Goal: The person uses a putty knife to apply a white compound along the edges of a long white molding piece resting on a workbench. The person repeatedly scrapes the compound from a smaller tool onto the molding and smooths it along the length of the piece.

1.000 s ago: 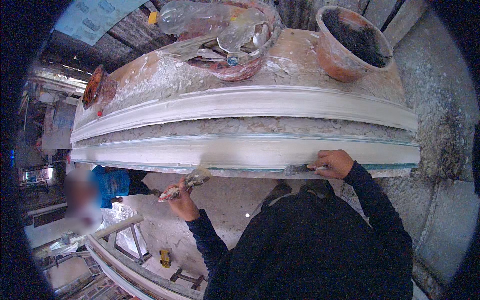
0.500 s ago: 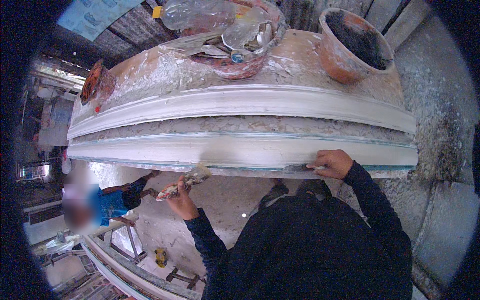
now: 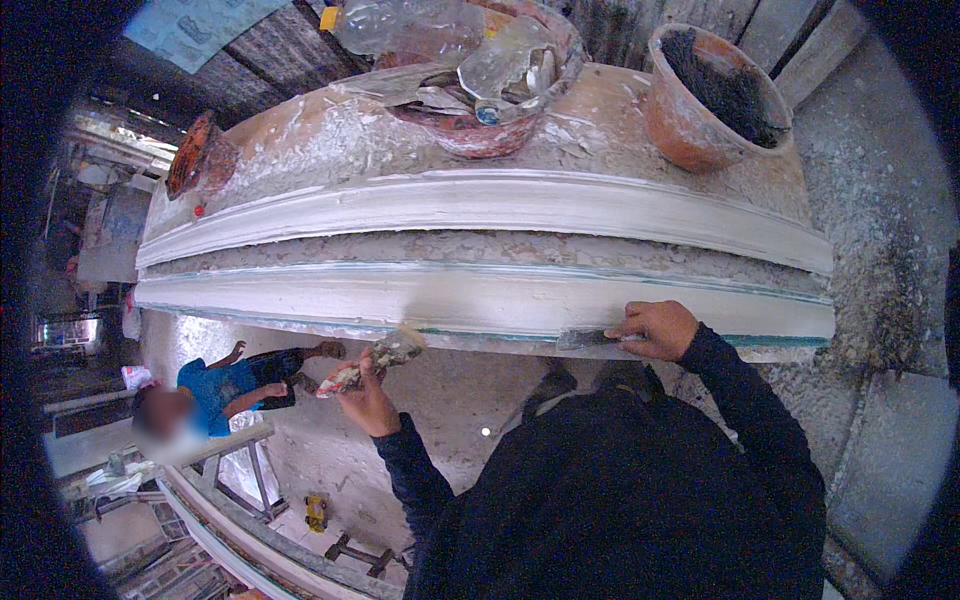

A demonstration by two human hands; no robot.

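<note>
My right hand (image 3: 658, 328) is closed round the handle of a putty knife (image 3: 584, 340). The blade lies along the near edge of a long white plaster molding (image 3: 480, 295), over a blue-green strip. Left of it, just off the bench's near side, my left hand (image 3: 368, 408) grips a plaster-caked brush (image 3: 398, 347) with a reddish handle. Its pale end points up toward the molding. A second white molding (image 3: 450, 195) runs parallel behind the first, with a rough plaster-smeared gap between them.
At the back of the bench sit a tub (image 3: 470, 140) holding plastic bottles and scraps, an orange-brown bowl (image 3: 690, 145) of dark material, and an orange container (image 3: 197, 160). Another person (image 3: 230, 393) in blue is at left on the floor side, near a wooden frame (image 3: 235, 440) and a yellow toy (image 3: 316, 512).
My right hand and the putty knife have shifted slightly left along the molding's edge. My left hand stays nearly still with the brush. The other person has changed posture.
</note>
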